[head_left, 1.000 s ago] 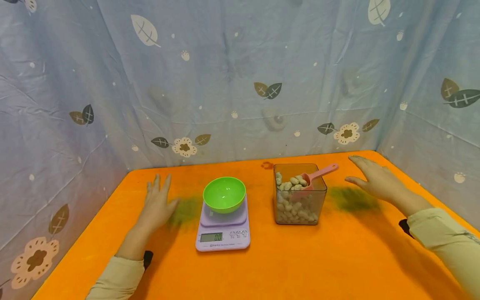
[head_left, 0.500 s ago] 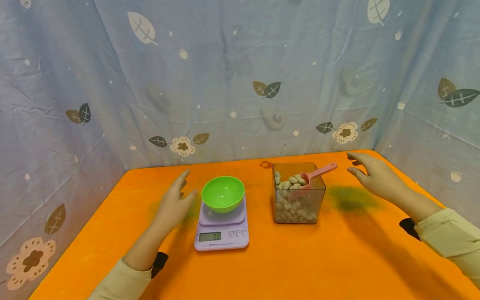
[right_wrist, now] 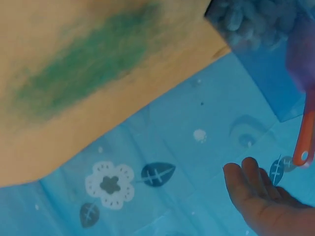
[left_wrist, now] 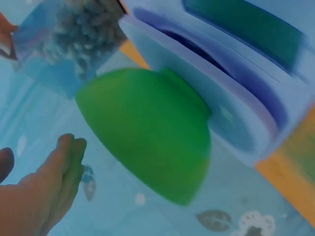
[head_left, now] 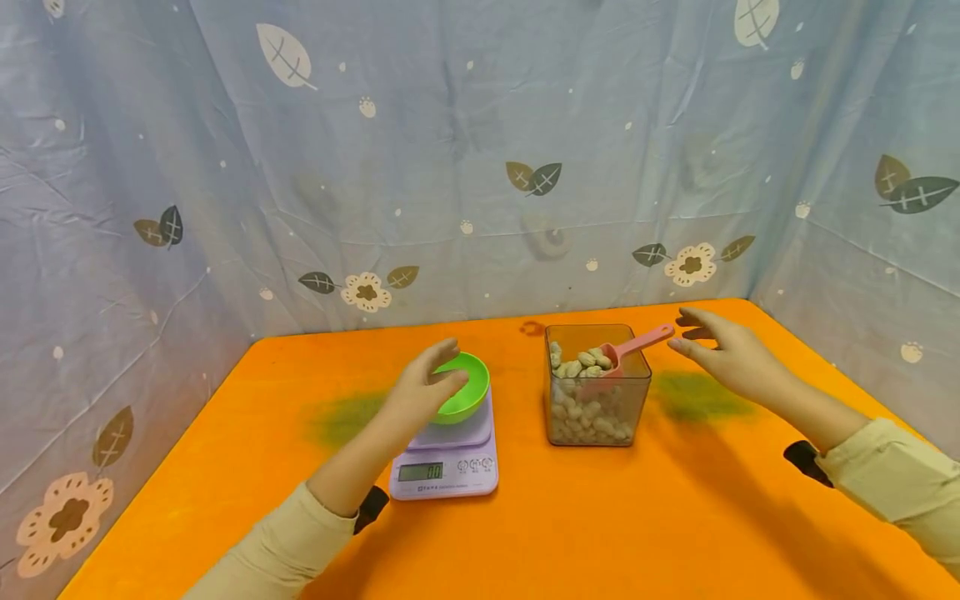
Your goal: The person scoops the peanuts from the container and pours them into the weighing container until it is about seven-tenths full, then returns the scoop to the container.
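Observation:
A green bowl [head_left: 472,390] sits on a lilac kitchen scale [head_left: 444,482] whose display shows zeros. My left hand [head_left: 422,390] hovers over the bowl's left side, fingers loosely bent, hiding part of it. In the left wrist view a gap separates the fingers [left_wrist: 69,160] from the green bowl [left_wrist: 147,130]. To the right stands a clear square container [head_left: 592,429] of unshelled peanuts [head_left: 588,362]. A pink scoop [head_left: 647,341] leans in it, handle sticking out to the right. My right hand [head_left: 731,354] is just beyond the handle's end, relaxed, holding nothing.
An orange tabletop [head_left: 570,525] carries everything, with blurry green patches [head_left: 697,396] on it. A blue patterned curtain [head_left: 465,150] hangs behind the table and along both sides. Dark bands [head_left: 808,462] circle the wrists.
My left hand has swung rightward from beside the scale to over the bowl. The right hand has edged left toward the scoop handle, its fingers bending a little. Bowl, scale and container stay put.

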The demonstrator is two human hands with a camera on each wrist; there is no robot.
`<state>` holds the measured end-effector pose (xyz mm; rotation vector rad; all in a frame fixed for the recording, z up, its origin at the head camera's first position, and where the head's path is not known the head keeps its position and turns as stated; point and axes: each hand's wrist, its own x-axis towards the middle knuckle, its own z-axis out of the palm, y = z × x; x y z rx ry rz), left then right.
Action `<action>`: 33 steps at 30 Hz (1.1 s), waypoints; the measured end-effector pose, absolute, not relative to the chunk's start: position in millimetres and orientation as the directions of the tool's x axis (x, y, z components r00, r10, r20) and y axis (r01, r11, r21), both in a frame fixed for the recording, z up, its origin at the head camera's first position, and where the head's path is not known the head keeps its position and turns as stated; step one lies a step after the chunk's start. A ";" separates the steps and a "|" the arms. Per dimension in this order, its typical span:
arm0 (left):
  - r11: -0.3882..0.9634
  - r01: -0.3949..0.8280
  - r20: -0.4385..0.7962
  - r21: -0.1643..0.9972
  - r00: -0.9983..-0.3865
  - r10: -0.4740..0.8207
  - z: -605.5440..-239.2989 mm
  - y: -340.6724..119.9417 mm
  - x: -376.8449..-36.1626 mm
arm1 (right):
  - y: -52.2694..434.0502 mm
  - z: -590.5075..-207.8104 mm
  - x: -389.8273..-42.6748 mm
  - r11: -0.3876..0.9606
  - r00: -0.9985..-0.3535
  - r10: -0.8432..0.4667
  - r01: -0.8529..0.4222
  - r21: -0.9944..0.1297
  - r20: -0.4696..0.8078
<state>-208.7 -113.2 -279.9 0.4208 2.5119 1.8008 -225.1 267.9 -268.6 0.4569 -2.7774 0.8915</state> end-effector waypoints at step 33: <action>0.083 -0.054 -0.077 0.995 -0.947 0.311 -293.3 -9.3 -237.1 | 239.2 -261.6 -238.5 0.087 -0.984 -0.177 -0.001 -0.996 -0.015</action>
